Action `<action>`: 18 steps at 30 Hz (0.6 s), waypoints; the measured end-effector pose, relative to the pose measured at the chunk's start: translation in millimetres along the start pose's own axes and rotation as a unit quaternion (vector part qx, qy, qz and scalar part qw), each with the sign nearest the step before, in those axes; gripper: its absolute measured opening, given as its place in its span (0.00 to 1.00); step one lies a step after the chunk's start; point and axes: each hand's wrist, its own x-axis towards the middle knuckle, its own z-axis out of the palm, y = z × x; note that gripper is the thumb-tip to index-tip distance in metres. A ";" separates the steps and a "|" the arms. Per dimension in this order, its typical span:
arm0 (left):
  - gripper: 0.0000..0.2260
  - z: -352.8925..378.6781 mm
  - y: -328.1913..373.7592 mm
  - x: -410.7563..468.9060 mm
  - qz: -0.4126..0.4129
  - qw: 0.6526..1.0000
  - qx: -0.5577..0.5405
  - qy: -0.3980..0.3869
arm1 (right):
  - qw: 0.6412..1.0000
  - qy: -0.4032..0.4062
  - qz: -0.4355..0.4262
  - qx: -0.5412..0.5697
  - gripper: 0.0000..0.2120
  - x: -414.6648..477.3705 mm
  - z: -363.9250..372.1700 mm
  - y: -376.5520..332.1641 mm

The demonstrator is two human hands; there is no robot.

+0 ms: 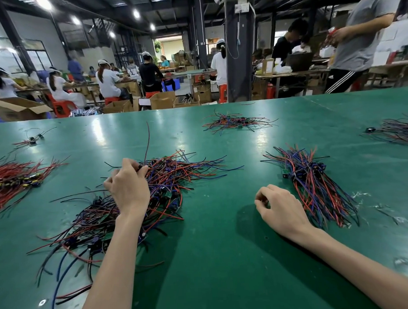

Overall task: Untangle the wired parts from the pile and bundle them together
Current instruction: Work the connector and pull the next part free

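A tangled pile of red, blue and black wired parts (176, 176) with small boards lies on the green table (213, 258), left of centre. My left hand (128, 187) is in the pile, its fingers pinched on one wired part whose dark red wire (147, 142) sticks straight up. My right hand (279, 207) rests on the bare table, fingers loosely curled with nothing in them. Just right of it lies an aligned bundle of wired parts (312, 185).
More wire heaps lie around: red wires with yellow connectors (12, 181) at the left edge, a small heap (236, 123) at the back, another (398, 130) at far right, a tiny one (32, 139) back left. Seated workers and cardboard boxes are beyond the table.
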 end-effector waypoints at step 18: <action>0.15 17.9 86.9 -102.1 0.322 0.887 -0.251 -0.216 | 0.865 -0.136 0.039 0.482 0.05 -5.0 -7.2 -19.7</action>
